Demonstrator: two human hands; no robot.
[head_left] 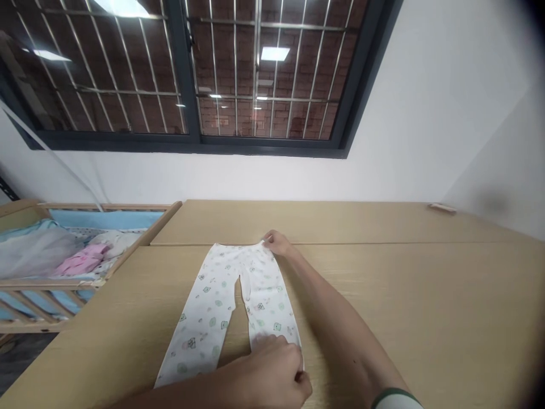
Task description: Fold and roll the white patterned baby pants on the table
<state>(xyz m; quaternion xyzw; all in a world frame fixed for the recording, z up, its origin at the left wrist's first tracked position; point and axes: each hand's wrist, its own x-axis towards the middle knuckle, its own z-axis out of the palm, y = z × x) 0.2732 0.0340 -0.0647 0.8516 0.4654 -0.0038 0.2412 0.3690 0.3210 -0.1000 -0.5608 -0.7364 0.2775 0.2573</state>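
White baby trousers [259, 295] with a small green and grey print lie flat on a pale wooden table. Their waistband points away from me, and both legs spread towards me. At the far right corner of the waistband, my right hand [277, 242] pinches the cloth between thumb and fingers. My left hand [279, 363] reaches across from the left, low in the view, with its fingers curled on the outer edge of the right-hand leg. That hand and its forearm cover the lower ends of the legs.
The wooden table [404, 307] stretches to the right and back to a white wall. A wooden cot [140, 244] with blue lining and pink cloth [83, 259] stands at left. A small flat object [441, 208] lies at the back right. Above is a barred window [193, 85].
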